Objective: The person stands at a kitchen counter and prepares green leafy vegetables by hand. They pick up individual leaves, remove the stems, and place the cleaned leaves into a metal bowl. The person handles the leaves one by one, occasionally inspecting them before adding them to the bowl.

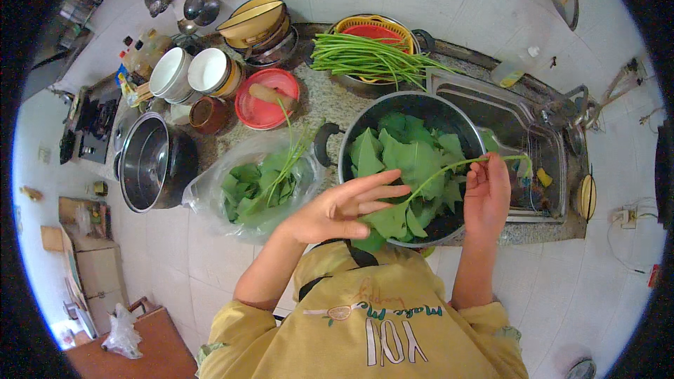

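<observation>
Your right hand [486,196] pinches the thin end of a long green stem [449,168], grip closed on it, over the right rim of the dark pot [393,109]. The stem arcs left and down to a large leaf [390,221] at the near rim of the pot. Your left hand [337,209] lies flat with fingers spread, grip wide, its fingertips touching that leaf where the stem joins it. The pot stands on the granite bench [323,102] just left of the steel sink [519,126] and is heaped with loose green leaves [407,154]. Left of the pot, a clear plastic bag [210,186] holds more leafy stalks [263,182]. Behind the pot, a bundle of long beans [365,56] lies across a basin, with a red plate [267,98] and stacked bowls [256,24] further left
</observation>
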Demonstrator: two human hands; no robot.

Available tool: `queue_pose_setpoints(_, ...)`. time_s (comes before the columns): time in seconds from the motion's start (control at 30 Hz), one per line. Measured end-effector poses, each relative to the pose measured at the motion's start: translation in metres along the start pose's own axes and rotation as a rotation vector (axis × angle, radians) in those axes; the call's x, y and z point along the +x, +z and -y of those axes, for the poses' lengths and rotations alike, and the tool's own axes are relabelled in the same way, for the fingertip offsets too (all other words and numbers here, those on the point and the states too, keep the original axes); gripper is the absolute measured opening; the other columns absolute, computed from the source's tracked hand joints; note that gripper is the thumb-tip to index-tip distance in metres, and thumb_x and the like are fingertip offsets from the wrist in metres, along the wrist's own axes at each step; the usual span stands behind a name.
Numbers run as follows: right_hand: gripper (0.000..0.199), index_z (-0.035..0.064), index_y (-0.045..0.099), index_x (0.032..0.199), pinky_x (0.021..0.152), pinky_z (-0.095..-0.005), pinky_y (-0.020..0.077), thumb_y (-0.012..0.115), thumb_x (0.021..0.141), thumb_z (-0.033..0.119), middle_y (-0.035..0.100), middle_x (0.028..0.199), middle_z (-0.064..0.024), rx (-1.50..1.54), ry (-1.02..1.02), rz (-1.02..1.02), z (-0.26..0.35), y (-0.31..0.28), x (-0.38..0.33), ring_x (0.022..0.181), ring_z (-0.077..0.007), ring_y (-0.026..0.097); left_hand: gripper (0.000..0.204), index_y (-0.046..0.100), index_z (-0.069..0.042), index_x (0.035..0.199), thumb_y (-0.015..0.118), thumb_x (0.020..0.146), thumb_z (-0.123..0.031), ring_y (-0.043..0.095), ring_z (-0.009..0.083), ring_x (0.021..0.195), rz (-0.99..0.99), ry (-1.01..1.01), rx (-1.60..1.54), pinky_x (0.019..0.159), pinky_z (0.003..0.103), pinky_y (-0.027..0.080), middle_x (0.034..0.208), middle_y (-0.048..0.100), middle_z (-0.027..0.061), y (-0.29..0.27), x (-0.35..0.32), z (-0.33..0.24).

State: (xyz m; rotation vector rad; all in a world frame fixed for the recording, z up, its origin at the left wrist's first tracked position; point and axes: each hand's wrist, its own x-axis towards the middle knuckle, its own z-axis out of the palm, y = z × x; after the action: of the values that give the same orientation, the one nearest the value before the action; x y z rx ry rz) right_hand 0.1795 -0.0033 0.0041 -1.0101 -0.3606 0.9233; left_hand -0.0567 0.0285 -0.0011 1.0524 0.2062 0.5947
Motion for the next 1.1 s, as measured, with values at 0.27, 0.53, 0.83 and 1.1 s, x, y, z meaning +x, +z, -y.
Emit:
queue_pose_setpoints(0.27, 0.069, 0.0141, 0.022, 0.131, 0.077, -0.0346, 0.0445, 0.062, 0.076, 0.018, 0.049, 0.11, -0.0103, 0.017, 0.34, 0.316, 0.014, 0.015, -0.013, 0.088, -0.0237, 0.055, 0.054, 0.033, 0.008, 0.125, 0.045, 0.087, -0.029, 0.044, 0.0278, 0.113, -0.195, -0.078, -0.213, 0.095, 0.037, 0.034, 0.124, 0.043, 0.0195, 0.016, 0.018, 0.002)
queue_pose_setpoints(0.53, 0.098, 0.0108, -0.009, 0.135, 0.082, -0.0355, 0.0435, 0.057, 0.066, -0.01, 0.053, 0.106, -0.0128, -0.249, -0.026, 0.658, 0.007, 0.017, -0.041, 0.095, -0.0237, 0.055, 0.036, 0.047, -0.002, 0.12, 0.045, 0.085, -0.013, 0.046, 0.0276, 0.11, -0.188, 0.291, 0.771, 0.093, 0.035, 0.035, 0.119, 0.047, 0.0173, 0.028, 0.026, -0.011)
queue_pose_setpoints(0.83, 0.095, 0.0002, -0.012, 0.132, 0.085, -0.032, 0.0407, 0.056, 0.065, -0.011, 0.062, 0.083, -0.0091, -0.428, -0.318, 0.565, 0.024, 0.019, -0.049, 0.088, -0.0195, 0.057, 0.02, 0.062, -0.006, 0.082, 0.055, 0.066, 0.004, 0.049, 0.0288, 0.101, -0.358, 0.507, 0.747, 0.084, 0.037, 0.04, 0.103, 0.054, 0.0111, 0.038, 0.023, -0.007)
queue_pose_setpoints(1.1, 0.041, 0.0081, 0.061, 0.096, 0.071, -0.0281, 0.0417, 0.063, 0.058, -0.008, 0.06, 0.087, -0.0075, -0.807, -0.566, 0.529, 0.034, 0.008, -0.05, 0.08, -0.0201, 0.052, 0.023, 0.064, -0.01, 0.074, 0.058, 0.055, 0.002, 0.052, 0.0248, 0.081, -0.399, 0.675, 1.244, 0.072, 0.034, 0.042, 0.088, 0.054, 0.007, 0.046, 0.018, -0.013)
